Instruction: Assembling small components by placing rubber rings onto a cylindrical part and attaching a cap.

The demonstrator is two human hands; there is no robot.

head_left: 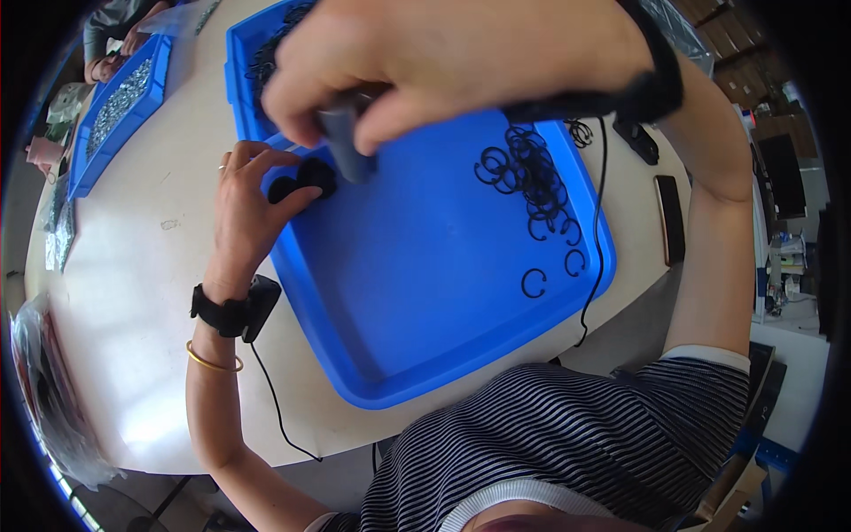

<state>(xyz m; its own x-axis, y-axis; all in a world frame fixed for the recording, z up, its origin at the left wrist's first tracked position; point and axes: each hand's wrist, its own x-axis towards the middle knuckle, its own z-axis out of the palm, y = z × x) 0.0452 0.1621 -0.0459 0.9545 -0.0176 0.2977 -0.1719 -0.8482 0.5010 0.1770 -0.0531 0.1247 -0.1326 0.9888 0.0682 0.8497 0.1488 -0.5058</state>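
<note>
My left hand (244, 191) is closed, thumb and fingers pinching a black rounded piece (316, 179) at the left wall of a large blue tray (372, 390). A second dark round shape shows beside that piece; whether the two are joined I cannot tell. Above the tray my right hand (381, 66) is wrapped round a grey tool (344, 142), blurred, its lower end pointing down beside the black piece. Its kind cannot be made out. Toward the tray's right side lies a loose heap of black retaining rings (536, 173), with a single ring (534, 283) nearer me.
Behind the large tray, a second blue tray (233, 84) holds dark pieces, partly hidden by my right hand. At far left, another person's hand (105, 67) is by a blue bin (124, 146) of small shiny metal parts. A phone (671, 217) lies right; a black cable (599, 239) crosses the tray's rim.
</note>
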